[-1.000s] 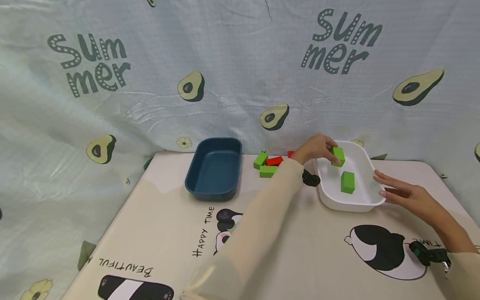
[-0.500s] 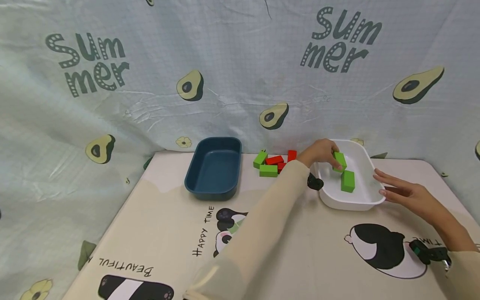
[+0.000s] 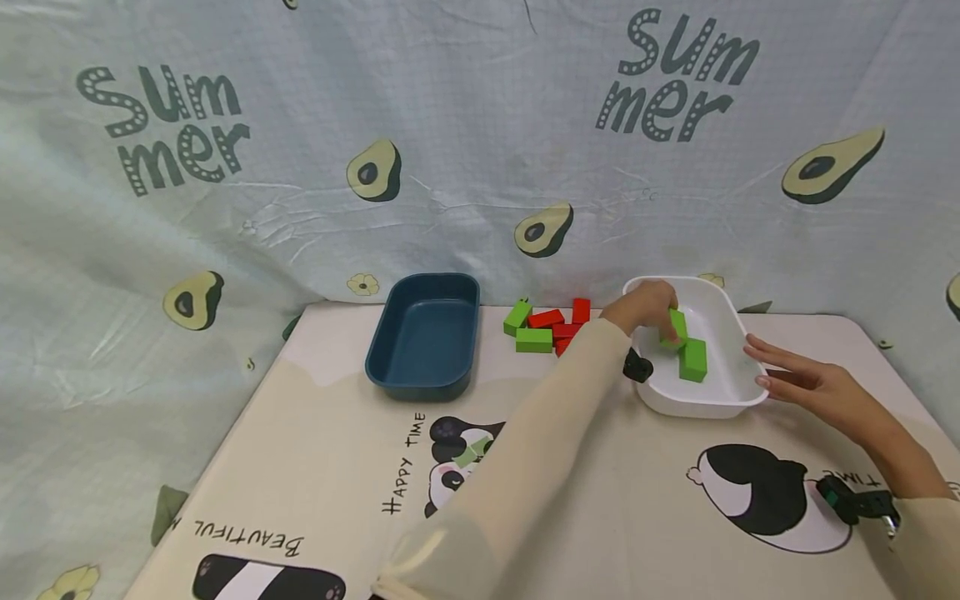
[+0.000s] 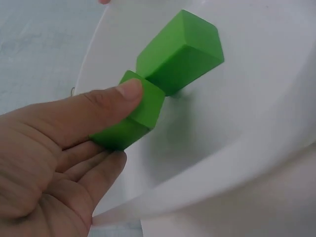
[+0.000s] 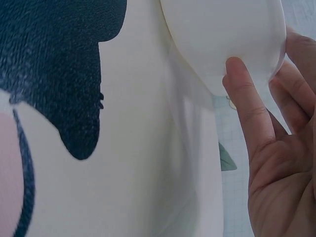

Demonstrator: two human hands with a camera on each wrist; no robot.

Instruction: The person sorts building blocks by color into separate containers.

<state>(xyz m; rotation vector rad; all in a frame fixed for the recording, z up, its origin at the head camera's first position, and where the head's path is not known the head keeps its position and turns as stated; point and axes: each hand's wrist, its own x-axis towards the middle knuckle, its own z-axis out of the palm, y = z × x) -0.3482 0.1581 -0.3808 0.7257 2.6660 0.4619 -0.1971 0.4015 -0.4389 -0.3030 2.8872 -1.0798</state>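
My left hand (image 3: 647,305) reaches inside the white bin (image 3: 738,392) and pinches a green block (image 4: 123,136) between thumb and fingers. Its end meets, or nearly meets, a second green block (image 3: 693,360) that lies on the bin floor; the left wrist view shows the held one tilted beside that resting block (image 4: 182,52). At the bin's right side my right hand (image 3: 821,390) touches the outer wall with fairly straight fingers. In the right wrist view the thumb (image 5: 242,79) lies against the white wall, and the other fingers touch near the edge.
A dark blue bin (image 3: 422,390) stands left of the white one. Between them lie green blocks (image 3: 534,341) and several red blocks (image 3: 546,318) in a loose pile, partly behind my left sleeve (image 3: 540,442). A printed cloth (image 3: 450,100) hangs behind the table.
My left hand has lowered the green block further into the white bin, close to the resting block. The right hand has stayed on the bin's side.
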